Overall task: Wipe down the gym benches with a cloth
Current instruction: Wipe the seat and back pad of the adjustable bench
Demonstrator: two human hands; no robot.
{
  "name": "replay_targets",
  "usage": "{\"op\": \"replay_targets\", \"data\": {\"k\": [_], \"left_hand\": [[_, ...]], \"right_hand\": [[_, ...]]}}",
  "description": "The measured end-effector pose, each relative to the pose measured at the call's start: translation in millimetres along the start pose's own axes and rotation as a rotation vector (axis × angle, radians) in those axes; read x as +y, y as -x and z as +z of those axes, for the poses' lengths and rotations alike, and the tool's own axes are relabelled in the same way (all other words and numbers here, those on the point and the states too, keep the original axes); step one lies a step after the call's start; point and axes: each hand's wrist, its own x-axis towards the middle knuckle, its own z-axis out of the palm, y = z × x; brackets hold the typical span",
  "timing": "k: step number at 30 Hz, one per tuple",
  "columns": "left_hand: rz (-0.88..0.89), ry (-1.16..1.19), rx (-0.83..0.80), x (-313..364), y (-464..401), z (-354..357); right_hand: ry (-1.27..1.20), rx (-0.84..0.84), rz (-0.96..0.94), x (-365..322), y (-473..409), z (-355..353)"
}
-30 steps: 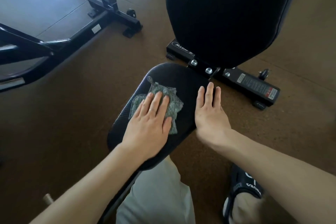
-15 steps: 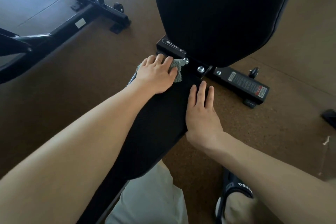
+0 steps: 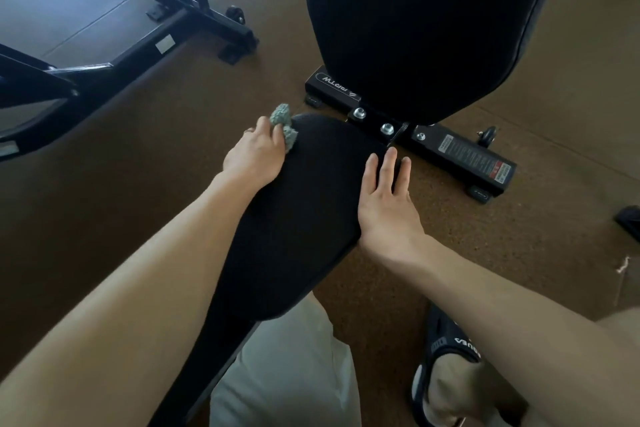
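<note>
**Grey cloth at the seat's far left edge**

Black vinyl fills the single head view: one seat pad (image 3: 304,215) running from the person's lap away toward the upright back pad (image 3: 426,21), its long axis pointing forward and a little right. The left hand (image 3: 258,152) sits at the pad's far left corner, fingers curled and pressed together around one bunched grey cloth (image 3: 285,125), which pokes out past the fingertips and touches the pad's rounded edge. The right hand (image 3: 386,198) lies flat and spread on the pad's right edge, holding nothing, apparently bracing the seat.

The cloth lies at the far end of the seat, so the unwiped run, if any is left, stretches back toward the person along the pad's length; the left hand owns the cloth and is the only hand placed to drag it. The likely next stroke follows the left rim back down, or rises to the back pad directly ahead and to the right of the cloth. Whether the seat top is done cannot be read from its dark surface.

Counted: two hands, one cloth, one bench in use with two pads, and the black frame (image 3: 114,62) of a second piece of equipment on the floor (image 3: 138,204) to the left. One sandal (image 3: 446,354) shows at lower right.
</note>
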Motion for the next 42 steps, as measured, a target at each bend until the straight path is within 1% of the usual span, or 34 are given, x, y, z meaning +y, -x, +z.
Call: {"op": "replay_targets", "data": {"k": [4,9,14,17,22,25,27,31,34,36,38,41,42], "left_hand": [[-0.067,-0.002,0.036,-34,42,2],[-0.065,-0.032,0.085,-55,79,2],[-0.123,-0.053,0.143,-76,125,5],[-0.155,0.005,0.197,-82,146,10],[-0.252,0.197,0.265,-84,190,29],[-0.244,0.201,0.267,-80,209,37],[-0.214,0.142,0.227,-78,194,29],[-0.061,-0.131,0.103,-61,129,6],[0.029,-0.201,0.048,-32,83,7],[0.066,-0.280,0.036,-15,69,17],[0.143,-0.332,0.042,-4,79,30],[0.374,-0.341,0.099,-5,133,52],[0.425,-0.338,0.105,-10,152,57]], "right_hand": [[0.013,0.005,0.003,0,0,0],[0.028,0.013,0.014,0,0,0],[0.069,0.011,0.030,-1,-2,2],[0.083,0.019,0.040,-2,-4,4],[0.103,0.045,0.053,-3,-6,6],[0.096,0.044,0.049,-1,-7,7],[0.106,0.052,0.039,-1,-7,7],[0.108,0.059,0.031,1,-9,10],[0.109,0.068,0.031,2,-11,11],[0.105,0.059,0.030,2,-12,12],[0.098,0.050,0.025,2,-13,12],[0.058,0.037,0.021,4,-11,11],[0.047,0.041,0.016,6,-9,10]]}}
